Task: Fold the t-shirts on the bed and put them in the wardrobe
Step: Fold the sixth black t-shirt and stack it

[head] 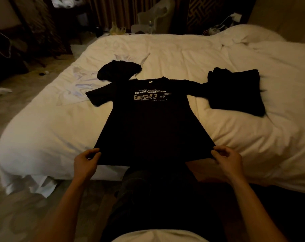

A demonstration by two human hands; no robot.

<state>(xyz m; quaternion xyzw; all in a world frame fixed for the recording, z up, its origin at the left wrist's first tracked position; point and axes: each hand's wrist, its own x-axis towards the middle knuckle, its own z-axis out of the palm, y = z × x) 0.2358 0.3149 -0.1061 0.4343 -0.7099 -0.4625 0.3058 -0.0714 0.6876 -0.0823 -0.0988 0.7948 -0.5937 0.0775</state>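
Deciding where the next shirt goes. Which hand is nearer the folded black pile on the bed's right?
Right. The right hand pinches a hem corner of the spread t-shirt, with the folded pile up the bed beyond it; the left hand pinches the opposite corner, farther away.

A bedroom: wide white bed (pixel 165 49), curtains (pixel 113 9), chair (pixel 158 16).

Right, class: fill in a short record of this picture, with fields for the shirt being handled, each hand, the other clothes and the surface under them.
t-shirt: black, spread flat, print up, collar at the far end
left hand: pinches the hem's left corner
right hand: pinches the hem's right corner
pile: black, folded, by the right sleeve
bundle: black, crumpled, beyond the left shoulder
white garment: lies rumpled by the left sleeve
bed: white cover, everything lies on it
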